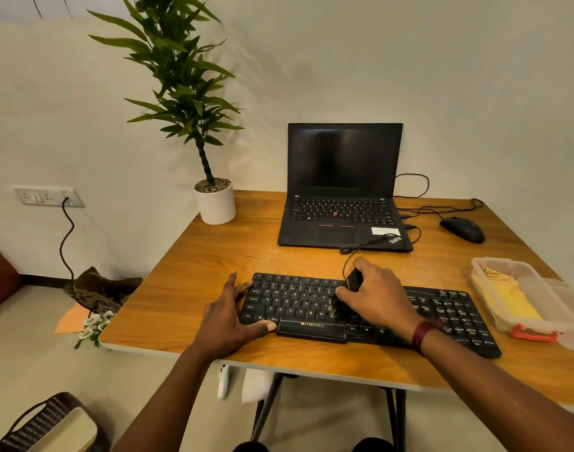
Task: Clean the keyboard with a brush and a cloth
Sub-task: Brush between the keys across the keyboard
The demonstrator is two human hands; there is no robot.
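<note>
On desk, one keyboard, one brush

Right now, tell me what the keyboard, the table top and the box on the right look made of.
The keyboard: probably matte black plastic, moulded keys. The table top: wood or laminate, grain visible, slight sheen. The box: translucent plastic; yellow cloth shows through.

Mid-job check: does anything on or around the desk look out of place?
A black cable behind the keyboard loops over the laptop's front edge. On the floor left of the table, white flowers lie beside a crumpled bag. Nothing looks spilled or broken.
</note>
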